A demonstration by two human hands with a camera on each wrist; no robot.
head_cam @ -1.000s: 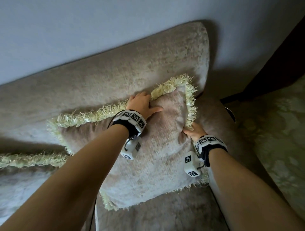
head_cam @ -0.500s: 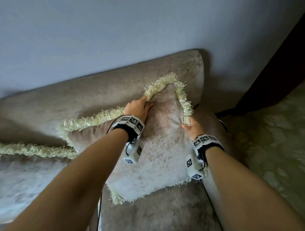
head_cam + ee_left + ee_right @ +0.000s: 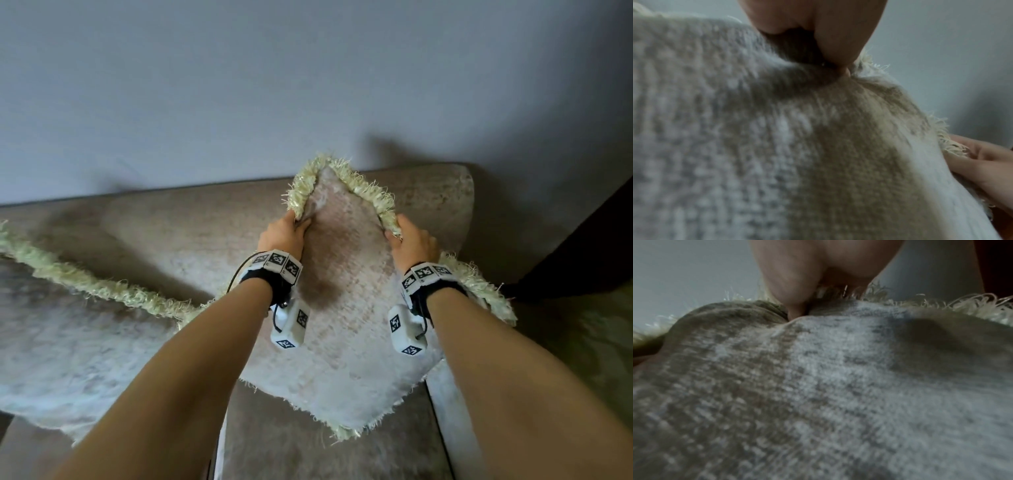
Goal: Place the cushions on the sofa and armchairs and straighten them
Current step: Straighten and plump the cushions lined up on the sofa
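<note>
A beige plush cushion [image 3: 346, 308] with a pale yellow fringe stands on one corner against the sofa back [image 3: 205, 222], turned like a diamond. My left hand [image 3: 286, 231] pinches its upper left fringed edge; my right hand [image 3: 407, 240] grips the upper right edge. In the left wrist view the thumb [image 3: 840, 40] presses into the cushion [image 3: 777, 146] at the fringe, and the fingers [image 3: 982, 162] of my other hand show at the right. The right wrist view shows the thumb [image 3: 793, 293] dug into the cushion [image 3: 838, 386] fabric.
A second fringed cushion [image 3: 68, 325] lies to the left on the sofa seat. The sofa armrest [image 3: 445, 411] runs along the right, with patterned floor [image 3: 582, 359] beyond. A plain wall [image 3: 308, 85] rises behind the sofa, and a dark upright piece [image 3: 589, 246] stands at right.
Both hands slid up to the cushion's top corner and lifted it; the cushion turned from lying tilted against the back to standing on its corner.
</note>
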